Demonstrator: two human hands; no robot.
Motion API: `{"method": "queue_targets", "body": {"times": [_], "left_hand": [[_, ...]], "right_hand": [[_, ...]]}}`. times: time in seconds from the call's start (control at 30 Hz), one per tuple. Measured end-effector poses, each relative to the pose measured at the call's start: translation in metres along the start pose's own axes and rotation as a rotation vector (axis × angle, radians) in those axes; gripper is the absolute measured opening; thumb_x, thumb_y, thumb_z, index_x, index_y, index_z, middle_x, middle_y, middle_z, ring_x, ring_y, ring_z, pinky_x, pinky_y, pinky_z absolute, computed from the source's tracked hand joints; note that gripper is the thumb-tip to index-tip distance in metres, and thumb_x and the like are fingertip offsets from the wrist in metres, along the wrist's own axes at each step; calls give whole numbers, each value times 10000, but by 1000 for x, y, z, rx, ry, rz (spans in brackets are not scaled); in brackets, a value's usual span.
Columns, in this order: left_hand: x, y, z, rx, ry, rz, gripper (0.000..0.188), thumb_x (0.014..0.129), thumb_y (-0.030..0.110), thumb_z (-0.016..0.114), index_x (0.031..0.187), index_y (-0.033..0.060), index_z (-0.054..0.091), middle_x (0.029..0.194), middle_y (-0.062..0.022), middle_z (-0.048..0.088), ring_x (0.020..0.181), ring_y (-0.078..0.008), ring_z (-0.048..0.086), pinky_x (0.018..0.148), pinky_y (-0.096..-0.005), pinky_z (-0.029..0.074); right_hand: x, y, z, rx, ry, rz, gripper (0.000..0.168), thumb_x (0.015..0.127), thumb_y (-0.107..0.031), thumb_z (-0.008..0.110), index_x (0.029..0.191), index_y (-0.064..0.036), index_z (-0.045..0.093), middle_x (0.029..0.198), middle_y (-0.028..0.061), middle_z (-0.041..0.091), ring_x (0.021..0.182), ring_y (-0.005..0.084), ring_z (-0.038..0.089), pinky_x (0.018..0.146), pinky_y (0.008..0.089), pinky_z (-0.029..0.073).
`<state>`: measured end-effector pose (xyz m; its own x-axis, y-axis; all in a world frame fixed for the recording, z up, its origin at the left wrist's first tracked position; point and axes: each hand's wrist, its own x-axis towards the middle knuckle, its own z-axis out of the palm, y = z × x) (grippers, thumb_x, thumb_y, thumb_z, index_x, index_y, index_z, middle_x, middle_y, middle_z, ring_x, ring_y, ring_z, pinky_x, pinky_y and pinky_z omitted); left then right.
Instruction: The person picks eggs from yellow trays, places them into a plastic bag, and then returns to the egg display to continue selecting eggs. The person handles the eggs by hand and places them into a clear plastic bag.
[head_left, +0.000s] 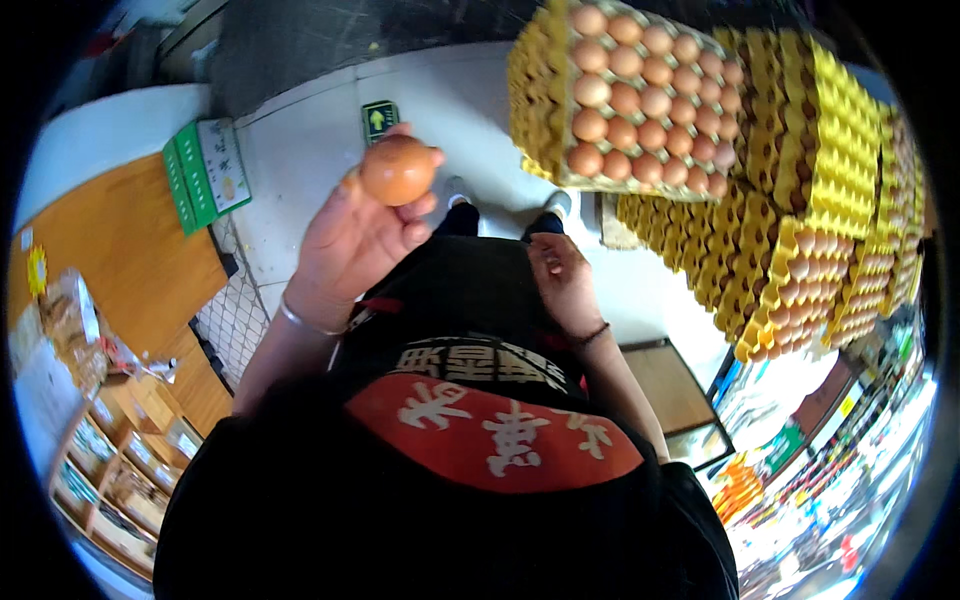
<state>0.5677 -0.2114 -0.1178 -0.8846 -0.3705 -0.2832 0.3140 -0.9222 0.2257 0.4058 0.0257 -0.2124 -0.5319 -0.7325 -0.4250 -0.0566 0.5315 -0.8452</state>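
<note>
A brown egg (398, 170) rests in my left hand (362, 232), held by the fingertips with the palm turned up, over the tiled floor. My right hand (560, 274) hangs lower, in front of my dark apron (480, 277); its fingers are loosely curled and I cannot tell whether anything is in them. To the upper right a tray of brown eggs (655, 103) tops a stack of yellow egg trays (536, 90). More stacked yellow trays with eggs (847, 142) stand to its right.
A green box (206, 176) stands at the edge of a wooden surface (112, 247) on the left. Wooden shelves with packets (112, 472) fill the lower left. A dark-framed, flat-topped stand (660, 390) is at the right, near densely packed goods. A green floor sign (379, 120) bears an arrow.
</note>
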Motion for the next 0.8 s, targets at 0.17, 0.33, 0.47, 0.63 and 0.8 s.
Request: {"method": "queue_targets", "body": {"times": [0.17, 0.33, 0.47, 0.63, 0.8], "left_hand": [[-51, 44, 5, 34, -13, 208, 693, 882, 307, 689, 1435, 69, 345, 1348, -166, 493, 1050, -277, 613, 801, -332, 524], [-139, 78, 6, 248, 101, 580, 641, 861, 204, 722, 1402, 86, 399, 1357, -178, 494, 1091, -354, 619, 826, -370, 573], [-212, 89, 4, 243, 219, 832, 658, 856, 173, 723, 1414, 68, 389, 1328, -176, 522, 1161, -374, 584, 926, -424, 546], [-301, 97, -7, 195, 279, 1119, 576, 886, 134, 688, 1389, 57, 418, 1345, -137, 515, 1220, -274, 545, 1009, -431, 488], [-360, 120, -39, 133, 446, 1363, 626, 841, 195, 754, 1361, 55, 435, 1324, -168, 532, 1240, -321, 532, 1042, -458, 443]], "right_hand": [[19, -116, 32, 118, -137, -231, 145, 932, -45, 617, 1069, 3, 621, 897, 44, 635, 785, 78, 580, 732, 235, 491], [25, -250, 100, 253, -517, -574, 262, 919, -12, 618, 1179, 7, 586, 1078, 68, 624, 920, 109, 585, 837, 248, 471], [-1, -322, 180, 237, -864, -767, 642, 829, -29, 716, 1401, -15, 426, 1279, 110, 523, 1020, 135, 557, 821, 277, 481], [-37, -369, 288, 99, -1172, -887, 648, 791, -58, 761, 1368, -20, 468, 1250, 100, 540, 1018, 143, 561, 791, 273, 483], [-61, -400, 400, -8, -1390, -977, 575, 748, -106, 807, 1264, -44, 561, 1190, 89, 552, 1009, 166, 562, 793, 282, 480]]}}
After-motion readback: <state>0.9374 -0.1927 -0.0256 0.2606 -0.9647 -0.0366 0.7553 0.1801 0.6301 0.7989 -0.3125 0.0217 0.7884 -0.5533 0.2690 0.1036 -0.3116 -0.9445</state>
